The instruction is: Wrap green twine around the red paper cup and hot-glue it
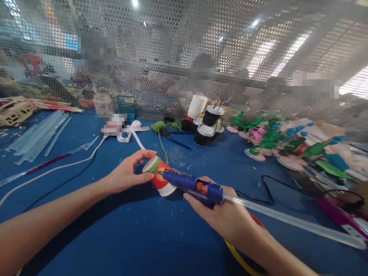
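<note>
My left hand point(126, 175) is closed around a red and white paper cup point(163, 180) lying on its side on the blue table point(120, 234), its top partly wrapped in green yarn. My right hand point(220, 214) grips a blue glue gun point(195, 186) whose nozzle touches the cup's side. A long clear glue stick point(290, 222) sticks out of the back of the gun toward the right. A strand of green yarn runs from the cup back to a green yarn ball point(158, 126).
Loose clear glue sticks point(37, 138) lie at the left. Black-wrapped cups and a stack of white cups point(196, 106) stand at the back centre. Foam flower decorations point(276, 142) fill the right. White and black cables cross the table. A perforated metal screen point(184, 57) closes the back.
</note>
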`<action>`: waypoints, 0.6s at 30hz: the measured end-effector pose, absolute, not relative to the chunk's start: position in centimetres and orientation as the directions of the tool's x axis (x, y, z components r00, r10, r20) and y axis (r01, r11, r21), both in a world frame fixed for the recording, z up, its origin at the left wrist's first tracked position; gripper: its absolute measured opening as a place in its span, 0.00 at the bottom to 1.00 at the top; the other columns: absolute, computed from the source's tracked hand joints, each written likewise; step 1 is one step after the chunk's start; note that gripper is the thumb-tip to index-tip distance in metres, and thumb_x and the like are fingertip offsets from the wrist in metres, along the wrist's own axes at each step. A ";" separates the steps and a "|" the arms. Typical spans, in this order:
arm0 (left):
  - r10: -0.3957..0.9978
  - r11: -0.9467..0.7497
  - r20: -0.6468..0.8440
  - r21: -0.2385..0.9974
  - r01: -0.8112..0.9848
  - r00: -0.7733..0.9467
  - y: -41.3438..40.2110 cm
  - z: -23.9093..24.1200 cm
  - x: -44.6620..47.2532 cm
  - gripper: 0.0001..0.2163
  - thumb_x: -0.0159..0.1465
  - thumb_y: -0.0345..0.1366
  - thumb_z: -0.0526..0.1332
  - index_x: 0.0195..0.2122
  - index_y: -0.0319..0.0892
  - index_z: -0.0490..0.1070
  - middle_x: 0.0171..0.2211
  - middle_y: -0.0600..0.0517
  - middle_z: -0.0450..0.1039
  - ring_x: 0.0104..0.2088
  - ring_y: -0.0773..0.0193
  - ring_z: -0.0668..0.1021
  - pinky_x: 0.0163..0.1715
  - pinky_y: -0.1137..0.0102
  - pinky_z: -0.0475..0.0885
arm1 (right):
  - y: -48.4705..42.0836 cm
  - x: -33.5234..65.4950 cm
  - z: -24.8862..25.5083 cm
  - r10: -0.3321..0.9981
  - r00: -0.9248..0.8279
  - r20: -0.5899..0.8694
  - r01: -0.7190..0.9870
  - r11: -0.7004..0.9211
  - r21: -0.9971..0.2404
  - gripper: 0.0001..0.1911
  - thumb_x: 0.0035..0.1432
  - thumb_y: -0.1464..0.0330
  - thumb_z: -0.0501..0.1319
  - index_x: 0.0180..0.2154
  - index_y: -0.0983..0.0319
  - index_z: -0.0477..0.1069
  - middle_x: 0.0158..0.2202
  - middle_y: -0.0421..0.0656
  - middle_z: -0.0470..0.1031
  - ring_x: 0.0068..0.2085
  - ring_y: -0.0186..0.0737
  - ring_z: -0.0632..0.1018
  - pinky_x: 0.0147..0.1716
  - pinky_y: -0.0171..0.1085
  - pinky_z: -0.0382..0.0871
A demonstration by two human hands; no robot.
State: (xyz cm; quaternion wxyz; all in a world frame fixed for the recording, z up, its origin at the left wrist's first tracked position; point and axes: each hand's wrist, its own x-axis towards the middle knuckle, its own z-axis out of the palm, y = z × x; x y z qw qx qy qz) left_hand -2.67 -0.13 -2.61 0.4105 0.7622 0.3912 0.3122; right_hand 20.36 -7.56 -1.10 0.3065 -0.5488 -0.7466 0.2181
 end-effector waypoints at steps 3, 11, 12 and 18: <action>0.852 -0.379 0.169 0.853 0.360 0.496 -0.1 -2.7 -2.7 0.22 0.54 0.38 0.61 0.49 0.44 0.60 0.52 0.48 0.63 0.52 0.55 0.65 0.53 0.59 0.56 | -7.6 20.4 -1.3 0.957 -0.188 0.222 0.693 0.289 -0.661 0.07 0.52 0.62 0.56 0.28 0.60 0.66 0.20 0.37 0.71 0.21 0.33 0.70 0.21 0.31 0.64; 0.852 -0.389 0.175 0.843 0.371 0.494 -0.1 -2.7 -2.8 0.22 0.54 0.38 0.61 0.50 0.44 0.60 0.53 0.48 0.64 0.54 0.54 0.64 0.54 0.58 0.55 | -7.7 20.4 -1.1 0.961 -0.186 0.203 0.706 0.275 -0.653 0.08 0.52 0.62 0.56 0.28 0.59 0.67 0.21 0.38 0.71 0.21 0.34 0.70 0.21 0.31 0.65; 0.849 -0.394 0.177 0.840 0.373 0.497 0.0 -2.7 -2.8 0.22 0.54 0.38 0.61 0.50 0.44 0.60 0.53 0.48 0.64 0.54 0.54 0.64 0.54 0.58 0.55 | -7.6 20.4 -1.0 0.961 -0.180 0.208 0.709 0.273 -0.650 0.08 0.52 0.62 0.56 0.28 0.59 0.67 0.21 0.38 0.71 0.21 0.34 0.71 0.21 0.31 0.65; 0.839 -0.393 0.170 0.846 0.359 0.517 0.0 -2.7 -2.9 0.23 0.54 0.38 0.61 0.51 0.44 0.60 0.53 0.48 0.63 0.55 0.54 0.63 0.54 0.60 0.55 | -7.6 20.3 -0.7 0.960 -0.195 0.202 0.726 0.280 -0.628 0.07 0.52 0.62 0.56 0.26 0.59 0.66 0.19 0.37 0.70 0.19 0.33 0.70 0.19 0.31 0.63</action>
